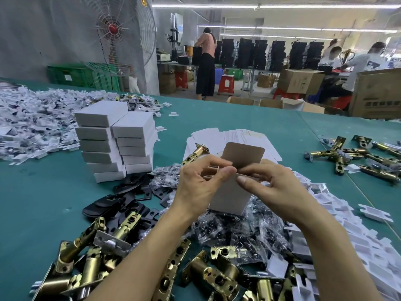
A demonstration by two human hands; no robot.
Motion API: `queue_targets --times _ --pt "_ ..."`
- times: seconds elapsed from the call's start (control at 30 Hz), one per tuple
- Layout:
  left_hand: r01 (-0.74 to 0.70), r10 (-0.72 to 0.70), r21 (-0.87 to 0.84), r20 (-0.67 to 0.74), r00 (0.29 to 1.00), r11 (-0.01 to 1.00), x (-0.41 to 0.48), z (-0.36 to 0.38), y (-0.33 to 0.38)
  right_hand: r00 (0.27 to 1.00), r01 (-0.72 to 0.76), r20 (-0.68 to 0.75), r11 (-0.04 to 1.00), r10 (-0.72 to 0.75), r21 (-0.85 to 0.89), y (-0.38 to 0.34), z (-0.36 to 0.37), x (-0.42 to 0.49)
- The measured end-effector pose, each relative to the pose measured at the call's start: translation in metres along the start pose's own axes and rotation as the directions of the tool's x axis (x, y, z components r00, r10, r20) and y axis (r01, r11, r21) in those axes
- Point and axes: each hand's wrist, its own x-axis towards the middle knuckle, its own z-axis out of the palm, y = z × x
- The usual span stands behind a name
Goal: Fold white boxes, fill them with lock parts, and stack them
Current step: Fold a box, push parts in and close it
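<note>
Green table [238, 118], box stacks [115, 140], latches [91, 246] & bags [227, 233] round box [230, 196]

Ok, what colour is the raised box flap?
The flap of the box is light brown; head view.

Matt white card box [230, 196], glossy brass-toned metal latches [121, 227], crinkly clear plastic bags [234, 233], matt black plates [102, 205], perhaps metal, on a green cloth-like table [43, 203]
</note>
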Motion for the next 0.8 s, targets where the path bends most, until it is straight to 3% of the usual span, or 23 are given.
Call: queue_targets --times 0.13,0.27,0.4,0.53,0.63,0.8 --pt "-0.025 0.024 0.071 0.024 0.999 0.997 0.002 -0.005 0.001 0.987 0.044 -0.158 0.97 -0.006 0.238 -0.007 -0.002 -0.001" --pt "-0.077 0.074 0.112 0.036 0.997 0.991 0.001 -0.006 0.002 0.973 0.033 -0.217 0.896 0.071 0.442 -0.011 -0.001 -0.001" --pt "-0.035 0.03 0.125 0.035 0.999 0.992 0.002 -0.006 -0.002 0.975 -0.031 -0.192 0.921 0.114 0.389 -0.012 0.001 0.001" --pt "-0.099 0.1 0.081 -0.013 0.995 0.992 0.0 -0.003 -0.003 0.985 -0.069 -0.107 0.868 0.139 0.491 -0.01 -0.003 -0.001" --pt "-0.035 0.034 -0.01 -0.067 0.997 0.999 -0.001 0.0 -0.001 0.989 -0.079 -0.065 0.846 0.133 0.527 -0.009 -0.007 -0.003" --pt "0.012 -0.014 -0.032 -0.066 0.998 0.999 0.001 -0.002 0.0 0.976 -0.057 -0.169 0.907 0.14 0.418 -0.008 -0.004 -0.001"
